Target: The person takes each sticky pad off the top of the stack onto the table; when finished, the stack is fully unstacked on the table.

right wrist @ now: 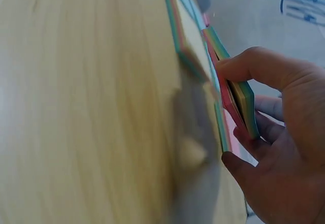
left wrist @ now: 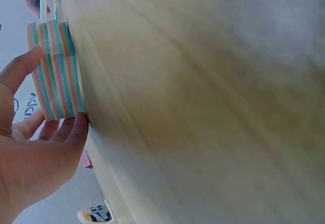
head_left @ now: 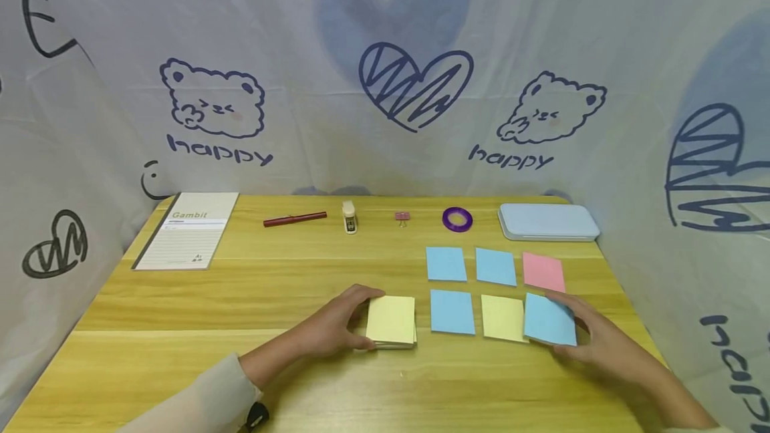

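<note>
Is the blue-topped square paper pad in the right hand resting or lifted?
Lifted: the right wrist view shows the hand holding the pad clear of the wooden tabletop.

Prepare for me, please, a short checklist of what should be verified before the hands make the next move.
1. Left hand grips the yellow-topped stack: ok, thumb and fingers on opposite edges.
2. Yellow-topped stack is squared up: not ok, a lower layer peeks out at the right edge.
3. Right hand holds the blue-topped pad: ok, pinched by its edges.
4. Blue-topped pad is free of the yellow pad beside it: cannot tell, their edges overlap in the head view.
5. Gap between the yellow-topped stack and the nearest blue pad: ok, bare table shows.
</note>
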The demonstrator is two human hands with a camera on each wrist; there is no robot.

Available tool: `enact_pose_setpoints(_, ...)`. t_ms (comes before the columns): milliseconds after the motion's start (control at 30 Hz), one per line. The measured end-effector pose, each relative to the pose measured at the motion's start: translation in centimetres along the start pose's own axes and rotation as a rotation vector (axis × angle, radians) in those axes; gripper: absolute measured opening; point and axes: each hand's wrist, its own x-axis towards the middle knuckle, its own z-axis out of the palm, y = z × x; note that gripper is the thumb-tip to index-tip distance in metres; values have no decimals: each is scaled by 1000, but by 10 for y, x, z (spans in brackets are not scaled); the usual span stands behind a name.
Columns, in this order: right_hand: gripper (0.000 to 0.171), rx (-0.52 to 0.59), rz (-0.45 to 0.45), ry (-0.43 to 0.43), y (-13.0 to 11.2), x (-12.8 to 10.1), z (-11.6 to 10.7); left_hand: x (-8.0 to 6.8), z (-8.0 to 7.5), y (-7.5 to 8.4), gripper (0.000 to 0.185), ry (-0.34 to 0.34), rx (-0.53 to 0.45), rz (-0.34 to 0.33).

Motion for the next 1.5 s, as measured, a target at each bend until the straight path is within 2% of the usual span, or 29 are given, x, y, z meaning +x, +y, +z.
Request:
enact_pose_setpoints(100,91,-28,23,12,11,-2,-3,0,0,0,83,2,-1,1)
enact_pose_setpoints(267,87,-43,-14,27,23,-4,-3,1,0,0,83,6,-4,5)
enact_pose_setpoints(533,84,-127,-50,12,25,-2,0,1,-1,1,83,-7,-18,3)
enact_pose_setpoints(833,85,-119,-104,28,27,-2,3,0,-2,2,84,-8,-26,1)
enact_pose_setpoints(1133,90,-113,-64,4,12,1,-3,0,-2,2,84,-11,-36,-5)
enact_pose_setpoints(1333,86,-83,-157,36,-17,8,-3,-1,-1,1,83,-19,-39,-5)
enact_pose_setpoints(1500,83,-59,-233,16,-43,23,8,-1,0,0,84,-17,-26,-5)
